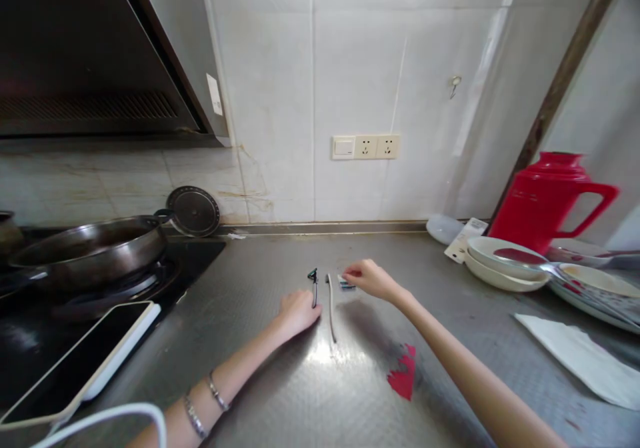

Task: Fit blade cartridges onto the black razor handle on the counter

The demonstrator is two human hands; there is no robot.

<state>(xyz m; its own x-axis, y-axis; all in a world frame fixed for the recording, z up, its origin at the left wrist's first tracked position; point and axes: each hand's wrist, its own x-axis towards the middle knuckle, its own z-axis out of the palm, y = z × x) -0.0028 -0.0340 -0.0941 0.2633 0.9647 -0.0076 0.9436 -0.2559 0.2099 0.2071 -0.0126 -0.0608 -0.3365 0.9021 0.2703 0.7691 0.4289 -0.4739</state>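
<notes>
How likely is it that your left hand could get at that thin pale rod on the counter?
Probably yes: the left hand is right beside the thin pale rod, with nothing visible between them. It might first have to leave the small dark-topped item at its fingers.

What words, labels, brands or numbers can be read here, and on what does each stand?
None can be read with certainty.
White label on the range hood: blurred.
White card: marks too small to read.
Red thermos: faint marks, illegible.
Small patterned piece at the right hand: too small to tell if it bears text.
</notes>
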